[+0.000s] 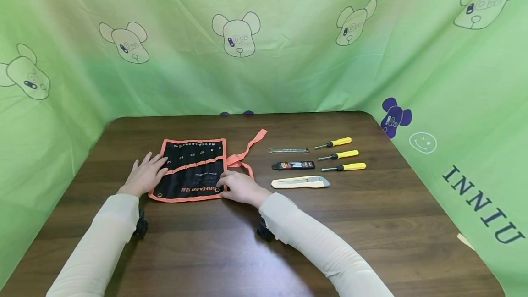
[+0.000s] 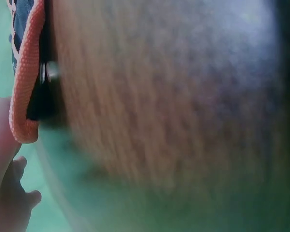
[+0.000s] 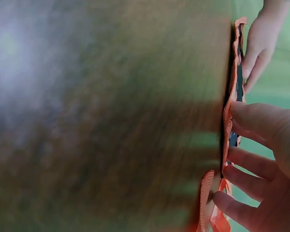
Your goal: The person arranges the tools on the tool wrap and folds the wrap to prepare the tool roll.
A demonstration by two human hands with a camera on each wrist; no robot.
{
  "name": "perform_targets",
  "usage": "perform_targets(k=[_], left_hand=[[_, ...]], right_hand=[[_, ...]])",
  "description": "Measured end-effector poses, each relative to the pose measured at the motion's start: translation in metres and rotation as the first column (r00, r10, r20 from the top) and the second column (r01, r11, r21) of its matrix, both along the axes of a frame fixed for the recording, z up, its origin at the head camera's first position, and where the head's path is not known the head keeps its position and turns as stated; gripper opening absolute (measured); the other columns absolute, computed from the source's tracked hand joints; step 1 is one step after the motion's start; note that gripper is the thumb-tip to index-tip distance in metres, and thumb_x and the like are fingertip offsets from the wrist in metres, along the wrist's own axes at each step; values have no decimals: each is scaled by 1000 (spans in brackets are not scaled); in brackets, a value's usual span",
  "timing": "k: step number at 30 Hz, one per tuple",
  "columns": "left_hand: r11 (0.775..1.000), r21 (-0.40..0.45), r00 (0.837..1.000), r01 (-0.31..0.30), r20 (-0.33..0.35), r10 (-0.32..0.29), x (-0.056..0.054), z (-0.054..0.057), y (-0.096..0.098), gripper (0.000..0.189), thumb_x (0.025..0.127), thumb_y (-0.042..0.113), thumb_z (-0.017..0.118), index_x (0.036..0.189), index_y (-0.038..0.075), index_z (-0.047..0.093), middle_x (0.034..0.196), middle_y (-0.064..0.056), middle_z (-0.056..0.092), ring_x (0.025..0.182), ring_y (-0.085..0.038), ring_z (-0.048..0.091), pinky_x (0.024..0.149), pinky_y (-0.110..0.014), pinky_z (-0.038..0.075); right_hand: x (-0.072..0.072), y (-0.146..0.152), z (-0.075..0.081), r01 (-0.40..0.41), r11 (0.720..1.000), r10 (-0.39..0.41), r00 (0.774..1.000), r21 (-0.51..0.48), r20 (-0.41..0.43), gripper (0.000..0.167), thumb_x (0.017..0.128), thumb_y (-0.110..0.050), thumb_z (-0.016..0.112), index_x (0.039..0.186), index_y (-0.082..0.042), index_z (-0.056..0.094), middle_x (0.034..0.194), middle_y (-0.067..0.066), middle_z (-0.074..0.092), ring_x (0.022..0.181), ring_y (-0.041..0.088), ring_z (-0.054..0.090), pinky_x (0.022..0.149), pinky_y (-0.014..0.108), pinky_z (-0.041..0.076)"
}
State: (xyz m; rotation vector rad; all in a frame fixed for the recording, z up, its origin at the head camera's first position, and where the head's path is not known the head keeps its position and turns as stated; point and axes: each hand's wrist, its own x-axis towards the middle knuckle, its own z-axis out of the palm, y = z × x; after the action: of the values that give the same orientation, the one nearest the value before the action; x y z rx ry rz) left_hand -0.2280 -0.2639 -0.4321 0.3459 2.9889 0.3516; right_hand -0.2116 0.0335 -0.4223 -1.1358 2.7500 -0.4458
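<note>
A black tool pouch point(image 1: 187, 150) with orange edging lies spread flat, its number-marked pockets facing up. My left hand point(image 1: 143, 175) rests along its left edge, fingers reaching over the cloth. At the lower right corner, my right hand point(image 1: 241, 188) touches the border with its fingers. The right wrist view has those fingers point(image 3: 251, 162) fairly straight against the orange edge. An orange tie strap point(image 1: 247, 148) trails from the pouch's right side. Only part of the left hand point(image 2: 2, 164) shows in the left wrist view, beside the orange edging.
Right of the pouch lie a wrench point(image 1: 288, 150), a small black case point(image 1: 293, 165) and a cream utility knife point(image 1: 300, 182). Three yellow-handled screwdrivers point(image 1: 341, 141) sit farther right. Green printed cloth point(image 1: 264, 81) hangs around the brown wooden table point(image 1: 198, 251).
</note>
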Motion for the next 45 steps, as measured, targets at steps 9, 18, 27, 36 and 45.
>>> perform_targets(k=[9,18,27,36,45], left_hand=[[1000,-19,1000,-16,-7,16,5,-3,-1,48,98,24,42,138,-2,38,144,-25,25,132,-46,10,99,-66,5],[993,-112,997,-27,-70,19,18,1,6,46,96,24,47,133,-3,45,137,-27,36,130,-47,16,100,-65,7],[981,-196,988,8,-147,-37,32,6,14,43,93,25,53,125,-4,53,124,-29,48,124,-47,30,100,-63,13],[972,-234,977,33,-198,-80,39,6,20,45,89,26,58,124,-1,55,114,-28,53,108,-43,45,97,-61,22],[975,-214,970,58,-218,-106,42,0,28,56,89,31,59,134,1,46,109,-26,57,100,-41,51,79,-52,36]], right_hand=[[0,0,-1,-28,999,30,998,34,-54,23,86,-26,66,105,-13,70,112,5,57,101,17,54,86,29,45],[-8,6,-3,-54,998,58,991,41,-123,27,87,-35,64,99,-11,69,99,1,59,96,17,54,87,31,42],[-16,13,-4,-52,998,57,986,38,-156,23,86,-36,64,88,-13,66,85,-3,56,79,13,51,75,29,42],[-21,20,-5,-53,998,56,976,21,-209,25,85,-35,66,76,-12,60,77,-1,55,72,15,50,69,30,42],[-24,26,-5,13,999,-6,978,33,-208,32,83,-40,66,74,-10,58,78,-2,53,76,17,51,71,35,41]])
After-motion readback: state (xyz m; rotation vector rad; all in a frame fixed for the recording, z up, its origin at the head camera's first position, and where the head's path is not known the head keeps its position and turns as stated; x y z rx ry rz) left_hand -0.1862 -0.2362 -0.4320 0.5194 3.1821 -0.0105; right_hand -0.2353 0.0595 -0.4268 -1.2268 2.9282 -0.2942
